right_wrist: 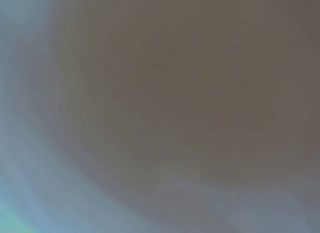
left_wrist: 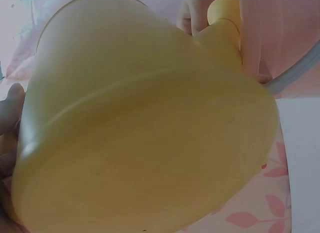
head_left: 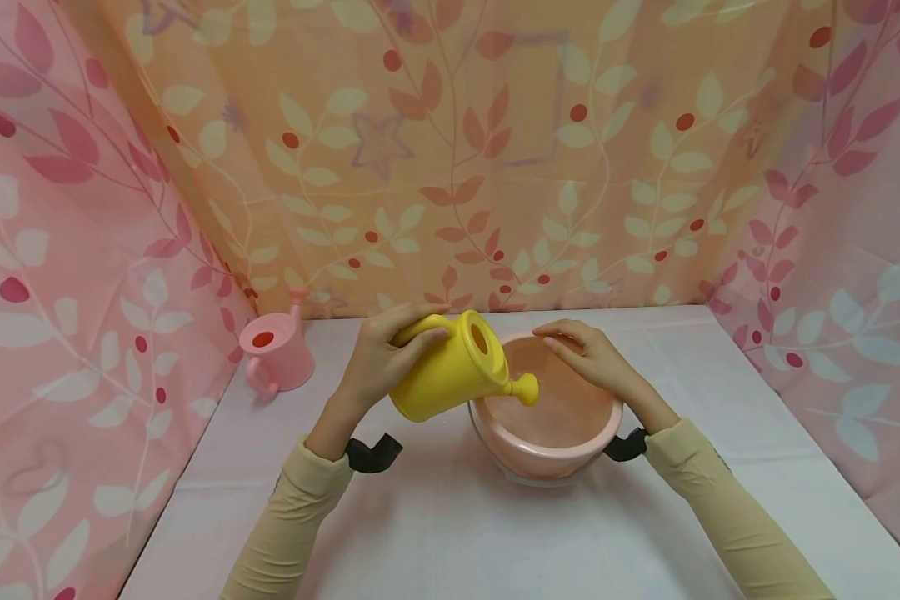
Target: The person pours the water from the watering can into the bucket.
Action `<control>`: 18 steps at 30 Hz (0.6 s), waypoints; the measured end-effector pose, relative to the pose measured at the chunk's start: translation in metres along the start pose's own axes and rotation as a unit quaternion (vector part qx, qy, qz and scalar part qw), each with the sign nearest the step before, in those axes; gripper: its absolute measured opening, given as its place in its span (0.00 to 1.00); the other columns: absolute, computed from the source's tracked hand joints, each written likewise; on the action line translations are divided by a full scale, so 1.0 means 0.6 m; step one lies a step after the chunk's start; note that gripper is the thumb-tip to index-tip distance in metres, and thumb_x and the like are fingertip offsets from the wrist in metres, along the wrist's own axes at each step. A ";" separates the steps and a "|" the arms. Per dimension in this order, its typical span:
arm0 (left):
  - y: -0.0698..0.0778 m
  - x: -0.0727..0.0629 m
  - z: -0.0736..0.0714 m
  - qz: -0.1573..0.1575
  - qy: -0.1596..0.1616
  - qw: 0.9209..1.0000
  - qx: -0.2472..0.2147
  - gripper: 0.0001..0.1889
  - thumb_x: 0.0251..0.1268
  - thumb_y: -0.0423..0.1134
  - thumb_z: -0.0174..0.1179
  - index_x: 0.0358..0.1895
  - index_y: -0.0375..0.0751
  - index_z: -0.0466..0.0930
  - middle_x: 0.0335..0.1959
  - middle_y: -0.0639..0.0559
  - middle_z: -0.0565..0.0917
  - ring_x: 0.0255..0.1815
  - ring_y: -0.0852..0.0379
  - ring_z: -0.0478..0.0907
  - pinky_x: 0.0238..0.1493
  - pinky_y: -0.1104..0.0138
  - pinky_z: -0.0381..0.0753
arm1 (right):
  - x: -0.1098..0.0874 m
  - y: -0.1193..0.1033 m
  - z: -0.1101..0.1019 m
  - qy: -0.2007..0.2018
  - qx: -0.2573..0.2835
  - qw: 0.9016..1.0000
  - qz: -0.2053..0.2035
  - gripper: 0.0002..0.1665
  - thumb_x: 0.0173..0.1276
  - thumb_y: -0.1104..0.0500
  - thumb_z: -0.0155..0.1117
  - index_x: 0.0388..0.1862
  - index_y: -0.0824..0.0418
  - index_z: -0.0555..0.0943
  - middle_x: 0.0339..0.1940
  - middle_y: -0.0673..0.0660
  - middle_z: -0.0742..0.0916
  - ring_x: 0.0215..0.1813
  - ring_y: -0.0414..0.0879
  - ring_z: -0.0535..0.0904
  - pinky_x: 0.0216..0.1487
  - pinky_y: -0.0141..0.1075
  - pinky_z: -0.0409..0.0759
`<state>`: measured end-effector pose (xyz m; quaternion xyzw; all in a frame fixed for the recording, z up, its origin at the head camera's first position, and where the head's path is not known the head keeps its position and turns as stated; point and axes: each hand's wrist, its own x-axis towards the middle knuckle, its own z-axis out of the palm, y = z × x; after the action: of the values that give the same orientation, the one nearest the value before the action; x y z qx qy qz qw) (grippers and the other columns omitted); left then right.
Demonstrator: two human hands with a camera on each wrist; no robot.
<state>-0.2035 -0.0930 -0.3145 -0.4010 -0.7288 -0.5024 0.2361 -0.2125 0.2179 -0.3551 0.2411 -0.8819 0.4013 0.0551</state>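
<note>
My left hand (head_left: 381, 354) grips the handle of a yellow watering can (head_left: 450, 371), with the thumb over the top. The can is tilted to the right, its spout and rounded yellow rose over the left part of a pink bucket (head_left: 543, 454). In the left wrist view the can's body (left_wrist: 145, 143) fills most of the picture, and a few fingers (left_wrist: 192, 13) show beside the spout. My right hand (head_left: 588, 358) holds the bucket's far right rim, thumb on the inner side. The right wrist view is a brownish blur.
A pink watering can (head_left: 288, 367) stands at the back left of the white-covered table (head_left: 450, 533). A pale bail handle (head_left: 513, 475) hangs down the bucket's near side. Patterned curtains (head_left: 450, 167) close in the back and both sides.
</note>
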 end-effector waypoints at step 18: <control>0.002 0.003 0.001 0.002 -0.009 1.000 0.019 0.15 0.54 0.34 0.65 0.47 0.42 0.82 0.39 0.53 0.84 0.38 0.61 0.78 0.41 0.70 0.78 | 0.001 0.000 0.000 -0.004 0.004 1.000 0.007 0.17 0.69 0.57 0.56 0.54 0.63 0.77 0.53 0.60 0.81 0.60 0.54 0.72 0.61 0.52 0.67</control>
<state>-0.2033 -0.0917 -0.3126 -0.4030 -0.7392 -0.4844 0.2379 -0.2128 0.2179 -0.3549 0.2368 -0.8822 0.4041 0.0483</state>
